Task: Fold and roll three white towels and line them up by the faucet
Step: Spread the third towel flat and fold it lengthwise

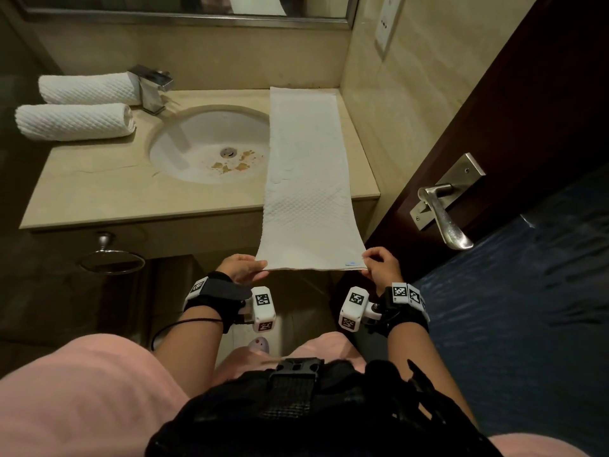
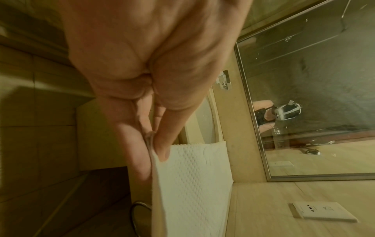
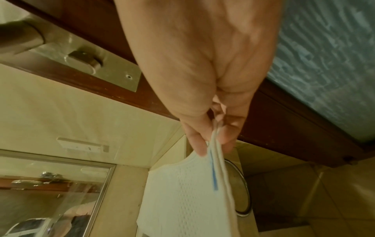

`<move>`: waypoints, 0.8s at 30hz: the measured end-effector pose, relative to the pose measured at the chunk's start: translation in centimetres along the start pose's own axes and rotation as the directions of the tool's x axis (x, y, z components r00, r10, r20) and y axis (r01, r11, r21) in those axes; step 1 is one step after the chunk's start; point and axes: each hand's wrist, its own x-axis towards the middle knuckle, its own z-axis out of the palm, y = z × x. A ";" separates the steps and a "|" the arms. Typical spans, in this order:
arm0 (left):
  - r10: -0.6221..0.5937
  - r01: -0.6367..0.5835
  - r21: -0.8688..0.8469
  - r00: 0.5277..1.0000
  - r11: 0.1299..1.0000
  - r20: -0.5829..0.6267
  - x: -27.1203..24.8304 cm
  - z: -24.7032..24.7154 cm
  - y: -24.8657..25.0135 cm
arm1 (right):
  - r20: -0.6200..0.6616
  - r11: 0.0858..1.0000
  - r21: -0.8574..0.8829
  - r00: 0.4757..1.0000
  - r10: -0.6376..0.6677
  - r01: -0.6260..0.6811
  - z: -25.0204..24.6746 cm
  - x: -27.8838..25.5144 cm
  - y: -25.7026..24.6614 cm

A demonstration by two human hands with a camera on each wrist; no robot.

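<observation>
At the upper left of the head view two rolled towels [image 1: 87,89] [image 1: 74,122] are lying side by side on the counter [image 1: 99,189], the farther one touching the faucet [image 1: 151,89], so two of three look done. Right of them is the sink [image 1: 204,146], and right of that the third towel [image 1: 306,179] is lying as a long folded strip, its long axis running from the back wall at upper centre down over the counter's front edge toward the person. The near short end is hanging in the air between the two hands. The left hand [image 1: 242,268] is pinching the near left corner, thumb on top and fingers beneath; the right hand [image 1: 382,267] is pinching the near right corner the same way. Both are equally near, one at each corner, with the strip stretching straight away from them, so a roll would likely start at this held end and travel up the frame along the strip. The left wrist view is showing what the head view cannot: the thumb tip [image 2: 164,152] pressing on the quilted face and the stacked layers at the edge. The right wrist view is showing the layers parting slightly at the pinch, with a blue mark [image 3: 213,174] beside the hem.
</observation>
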 end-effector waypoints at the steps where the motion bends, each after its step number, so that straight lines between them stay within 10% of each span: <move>1: 0.023 -0.023 -0.009 1.000 1.000 0.000 0.1 -0.1 0.0 | 0.050 1.000 -0.025 0.999 0.012 -0.011 0.0 0.0 0.0; 12: 0.081 -0.079 -0.020 0.988 0.997 0.128 -0.5 -0.6 0.7 | 0.158 0.985 0.002 0.972 0.172 -0.175 0.2 -0.8 -2.1; 24: 0.268 -0.293 0.147 0.949 0.945 0.169 -0.3 -1.1 0.7 | 0.183 0.995 -0.079 0.982 -0.040 0.055 -0.6 -1.5 -1.2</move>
